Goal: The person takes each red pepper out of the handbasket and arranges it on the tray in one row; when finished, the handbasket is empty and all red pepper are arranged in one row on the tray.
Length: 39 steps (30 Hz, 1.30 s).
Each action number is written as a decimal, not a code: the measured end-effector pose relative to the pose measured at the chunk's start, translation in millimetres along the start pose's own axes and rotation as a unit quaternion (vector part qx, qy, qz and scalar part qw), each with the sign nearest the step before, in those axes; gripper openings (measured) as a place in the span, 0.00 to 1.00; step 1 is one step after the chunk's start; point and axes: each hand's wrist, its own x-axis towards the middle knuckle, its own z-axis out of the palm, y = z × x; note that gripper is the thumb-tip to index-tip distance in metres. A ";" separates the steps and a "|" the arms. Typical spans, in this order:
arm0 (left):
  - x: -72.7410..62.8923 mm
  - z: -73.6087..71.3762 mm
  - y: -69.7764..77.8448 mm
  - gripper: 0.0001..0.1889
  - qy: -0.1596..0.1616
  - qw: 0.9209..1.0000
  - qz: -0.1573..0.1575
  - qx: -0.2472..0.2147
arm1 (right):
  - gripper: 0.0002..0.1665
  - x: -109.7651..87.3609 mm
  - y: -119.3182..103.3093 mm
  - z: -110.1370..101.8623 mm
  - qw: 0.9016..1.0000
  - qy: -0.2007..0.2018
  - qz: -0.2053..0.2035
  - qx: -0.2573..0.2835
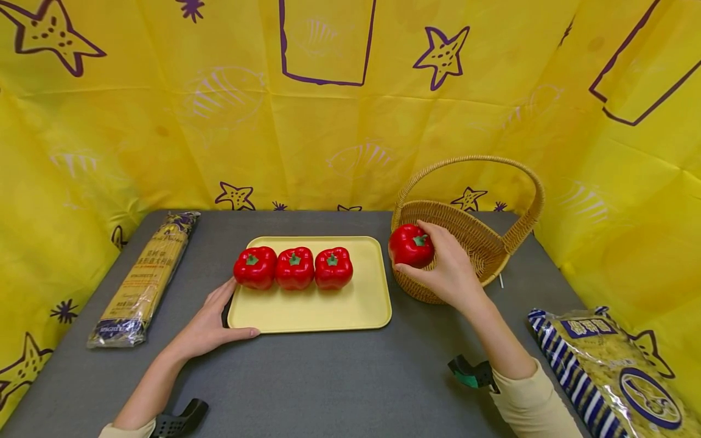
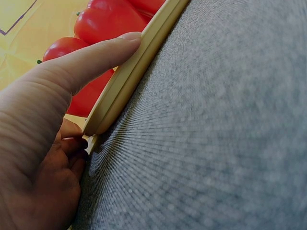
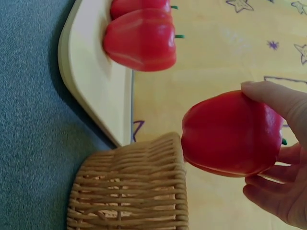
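In the head view my right hand (image 1: 448,264) grips a red bell pepper (image 1: 409,246) over the left rim of a wicker basket (image 1: 421,293). The right wrist view shows this pepper (image 3: 230,134) between thumb and fingers, just above the woven rim (image 3: 180,177). Three more red bell peppers, the left one (image 1: 255,267), the middle one (image 1: 294,268) and the right one (image 1: 333,268), stand in a row on a pale yellow tray (image 1: 328,310). My left hand (image 1: 210,322) touches the tray's near left corner. Its straight thumb (image 2: 103,57) lies against the rim.
A long pack of spaghetti (image 1: 145,280) lies left of the tray. At the right front is a bag of pasta (image 1: 613,371) with blue and white stripes. The basket's tall arched handle (image 1: 476,159) rises behind my right hand. Yellow patterned cloth (image 1: 328,134) encloses the grey table (image 1: 339,383).
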 end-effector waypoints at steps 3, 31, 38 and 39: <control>-0.1 -0.1 0.1 0.63 0.000 1.000 -0.001 0.001 | 0.51 0.0 -2.8 2.0 1.000 0.006 -0.008 0.001; 0.5 0.0 0.0 0.63 0.000 1.000 -0.002 0.000 | 0.49 4.6 -18.4 43.3 0.999 -0.029 -0.031 -0.003; 0.3 0.2 -0.2 0.63 0.000 1.000 -0.004 0.000 | 0.48 4.9 -16.2 55.8 0.999 -0.034 -0.028 -0.026; 0.2 0.3 -0.1 0.63 0.000 1.000 -0.004 -0.001 | 0.48 5.1 -15.2 57.8 0.999 -0.035 -0.028 -0.029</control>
